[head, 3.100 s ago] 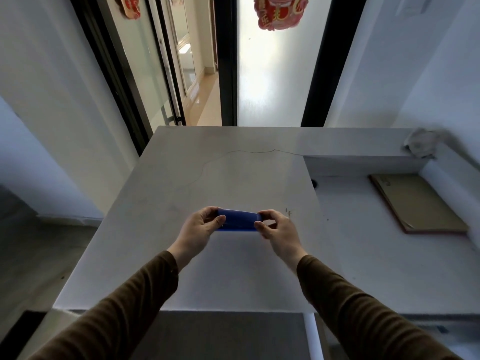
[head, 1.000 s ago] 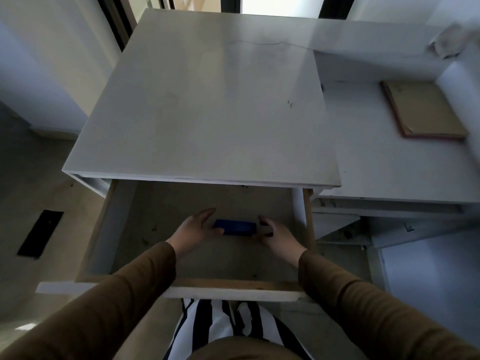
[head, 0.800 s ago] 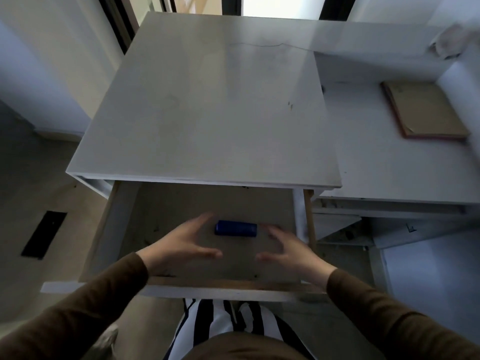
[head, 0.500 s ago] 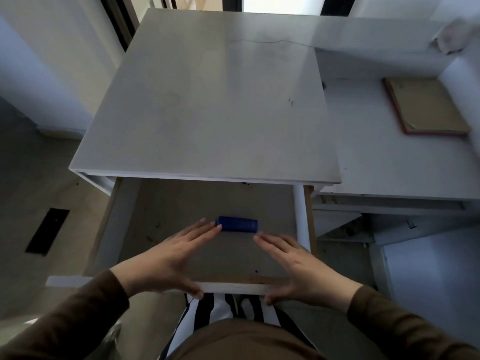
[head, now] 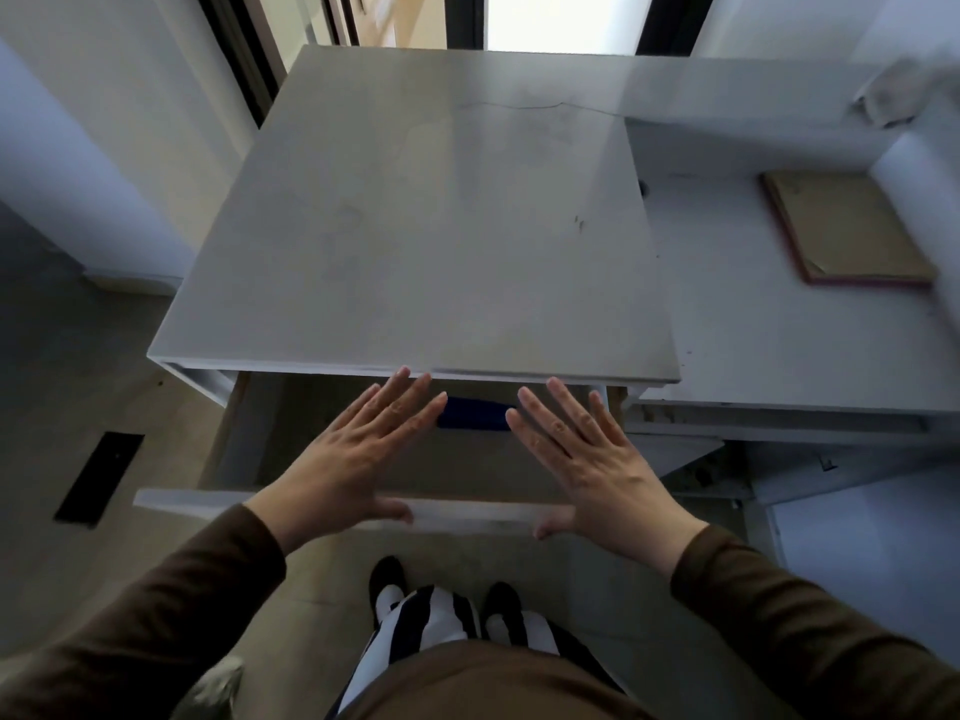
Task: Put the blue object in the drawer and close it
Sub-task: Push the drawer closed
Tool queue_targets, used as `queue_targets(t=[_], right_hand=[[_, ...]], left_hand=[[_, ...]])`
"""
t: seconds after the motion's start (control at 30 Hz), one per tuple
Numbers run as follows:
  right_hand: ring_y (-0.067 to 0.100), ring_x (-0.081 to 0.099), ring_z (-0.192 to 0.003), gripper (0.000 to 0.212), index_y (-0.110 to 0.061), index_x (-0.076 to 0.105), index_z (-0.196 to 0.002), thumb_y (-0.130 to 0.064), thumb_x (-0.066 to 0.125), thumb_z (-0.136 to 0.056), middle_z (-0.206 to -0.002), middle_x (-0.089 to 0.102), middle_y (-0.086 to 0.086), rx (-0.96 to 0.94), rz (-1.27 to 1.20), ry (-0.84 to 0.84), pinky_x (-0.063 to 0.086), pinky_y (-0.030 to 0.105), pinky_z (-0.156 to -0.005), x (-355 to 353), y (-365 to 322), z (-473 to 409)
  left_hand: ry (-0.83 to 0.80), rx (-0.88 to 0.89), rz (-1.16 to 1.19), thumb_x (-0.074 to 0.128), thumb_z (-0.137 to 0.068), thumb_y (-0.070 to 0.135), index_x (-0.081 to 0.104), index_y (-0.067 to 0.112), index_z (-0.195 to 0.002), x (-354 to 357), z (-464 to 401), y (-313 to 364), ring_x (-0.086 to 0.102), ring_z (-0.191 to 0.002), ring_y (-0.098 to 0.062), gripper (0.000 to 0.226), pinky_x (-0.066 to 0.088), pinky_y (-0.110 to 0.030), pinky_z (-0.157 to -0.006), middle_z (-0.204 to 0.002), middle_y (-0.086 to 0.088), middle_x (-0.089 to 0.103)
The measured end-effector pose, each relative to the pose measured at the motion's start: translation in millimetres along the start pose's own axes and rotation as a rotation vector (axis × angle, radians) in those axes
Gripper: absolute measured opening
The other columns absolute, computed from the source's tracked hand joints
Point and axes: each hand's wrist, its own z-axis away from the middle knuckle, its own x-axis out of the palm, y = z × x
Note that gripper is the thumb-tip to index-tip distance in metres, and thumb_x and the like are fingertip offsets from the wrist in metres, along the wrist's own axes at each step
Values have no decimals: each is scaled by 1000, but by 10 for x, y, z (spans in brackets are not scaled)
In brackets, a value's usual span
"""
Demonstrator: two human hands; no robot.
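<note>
No writing or label (brand, number or sign) can be read anywhere.

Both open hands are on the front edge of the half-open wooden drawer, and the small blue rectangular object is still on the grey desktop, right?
Not quite. The head view shows the small blue rectangular object lying inside the half-open wooden drawer, not on the grey desktop. The left hand and right hand are open on the drawer's front edge, as you say.

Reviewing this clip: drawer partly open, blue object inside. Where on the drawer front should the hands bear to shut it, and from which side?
On the drawer front's long top edge, from the person's side. It is a wide flat panel facing them, so the left hand and right hand, spread apart either side of centre, should push it squarely. The blue object lies clear inside.
</note>
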Motion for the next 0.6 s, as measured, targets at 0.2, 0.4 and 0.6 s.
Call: queue_targets(t=[0.2,0.4,0.6], right_hand=[[32,-22,-153,127,-21,-13,-159,-76,62,-73,-168,-18,5,99,46,27,-7,60,-123,-100,235,-346],[27,-18,-155,123,-23,-10,-160,-69,66,-75,-169,-15,-2,166,-13,64,-3,59,-124,-146,449,-655],[24,-4,-157,109,-28,-1,-161,-60,67,-82,-171,1,-4,209,-105,123,3,54,-126,-120,550,-791]], left_hand=[[62,-31,-85,68,-72,67,-12,26,-158,-93,-358,-205,-18,-154,-21,125,-1,-42,-126,-168,0,-17],[68,-48,-64,66,-76,66,-12,29,-158,-167,-680,-433,-17,-154,-15,118,0,-38,-126,-168,4,-13],[89,-50,-23,66,-81,60,-5,31,-159,-164,-856,-585,-10,-154,-14,109,1,-36,-126,-168,7,-7]])
